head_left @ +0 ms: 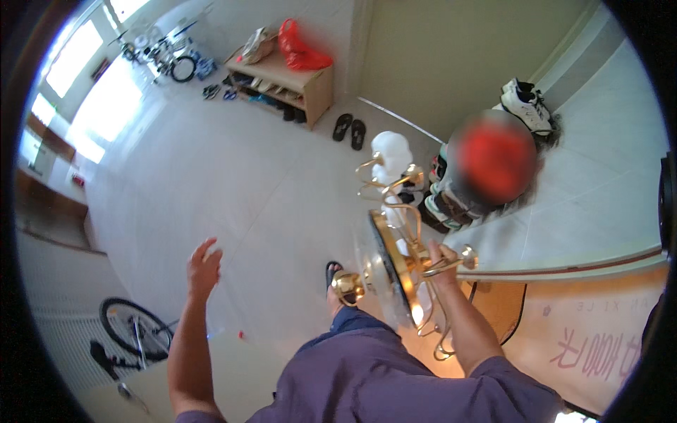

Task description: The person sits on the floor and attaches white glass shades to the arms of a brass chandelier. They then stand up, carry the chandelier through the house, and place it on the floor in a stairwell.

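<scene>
In the head view, the right hand is gripping a gold lamp by its curved tubes, holding it tilted on edge above the floor, in front of the body and toward the right, while the left hand is hanging well apart from it, holding nothing, its fingers loosely bent. The lamp is looking stiff and probably fairly heavy, its polished metal likely slippery and its clear dish likely fragile, so the frame near its middle is offering the safest hold, away from the dish.
</scene>
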A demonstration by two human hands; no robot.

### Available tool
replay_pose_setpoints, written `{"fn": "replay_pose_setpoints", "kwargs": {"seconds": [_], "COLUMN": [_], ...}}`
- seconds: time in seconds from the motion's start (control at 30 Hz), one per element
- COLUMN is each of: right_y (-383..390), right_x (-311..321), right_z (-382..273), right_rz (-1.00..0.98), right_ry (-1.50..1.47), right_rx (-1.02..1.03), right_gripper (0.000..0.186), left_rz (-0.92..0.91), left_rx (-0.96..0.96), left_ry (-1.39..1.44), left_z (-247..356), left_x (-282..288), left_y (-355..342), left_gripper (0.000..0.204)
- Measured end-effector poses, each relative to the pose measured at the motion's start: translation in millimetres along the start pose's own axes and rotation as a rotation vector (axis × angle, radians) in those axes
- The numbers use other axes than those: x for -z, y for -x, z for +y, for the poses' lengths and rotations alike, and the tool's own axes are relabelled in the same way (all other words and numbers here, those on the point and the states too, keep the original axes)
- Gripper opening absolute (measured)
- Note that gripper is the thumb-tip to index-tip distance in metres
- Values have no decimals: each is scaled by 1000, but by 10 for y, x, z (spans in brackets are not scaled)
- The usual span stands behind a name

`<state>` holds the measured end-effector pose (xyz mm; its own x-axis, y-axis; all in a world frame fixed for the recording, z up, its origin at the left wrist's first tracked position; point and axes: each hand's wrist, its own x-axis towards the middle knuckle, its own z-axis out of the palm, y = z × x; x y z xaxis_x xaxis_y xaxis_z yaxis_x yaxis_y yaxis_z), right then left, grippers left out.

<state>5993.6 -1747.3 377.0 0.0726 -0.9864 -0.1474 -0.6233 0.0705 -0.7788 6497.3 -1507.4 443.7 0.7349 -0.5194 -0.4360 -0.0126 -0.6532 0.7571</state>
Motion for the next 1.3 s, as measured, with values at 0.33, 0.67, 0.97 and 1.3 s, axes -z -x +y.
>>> {"fn": "replay_pose_setpoints", "kwargs": {"seconds": [0.33,0.67,0.97,1.3], "right_y": [-673,-1758,-2269,-3229], "right_x": [-1289,-1443,-1598,-1910], "right_z": [-879,-1539,-2432,-1891], "right_rz": [51,397,603,666], "right_ry": [0,343,-177,-108], "right_rx": [-231,-5,-242,-174], "right_gripper": [53,39,48,51], "left_rz": [248,195,-491,-772], "left_rx": [623,640,-229,-496], "left_ry": [192,221,418,329], "left_z": [-2072,-631,3764,7238], "left_x": [1741,1991,-523,-3723], "left_y": [-235,-4018,-6341,-5598], "left_gripper": [36,29,23,31]}}
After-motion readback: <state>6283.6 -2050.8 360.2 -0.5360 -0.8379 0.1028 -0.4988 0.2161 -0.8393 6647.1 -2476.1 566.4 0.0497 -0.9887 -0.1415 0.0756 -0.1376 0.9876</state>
